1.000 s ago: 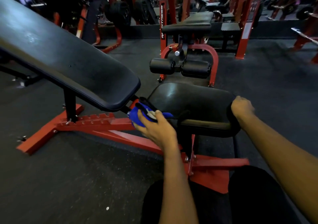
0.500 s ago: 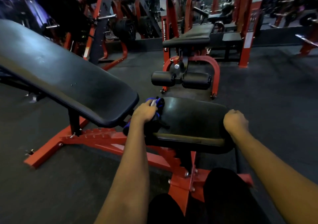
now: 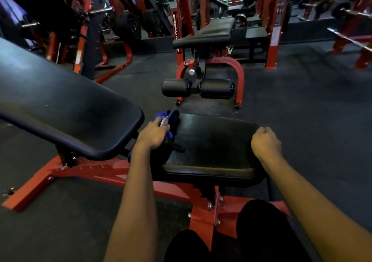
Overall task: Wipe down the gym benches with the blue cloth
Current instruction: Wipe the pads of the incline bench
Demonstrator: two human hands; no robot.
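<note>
Holding cloth [image 3: 168, 118]: left hand [image 3: 153, 135], at seat pad's [image 3: 211, 147] left edge.
Right hand [image 3: 265, 142]: curled, gripping seat pad's right edge.

The left grip [image 3: 154, 135] holds the blue cloth [image 3: 171, 118] on the left end of the black seat pad [image 3: 213, 140]. The right grip [image 3: 265, 142] curls over the pad's right edge. The tilted back pad [image 3: 70, 108] sits to the left, on a red frame [image 3: 96, 171].
</note>
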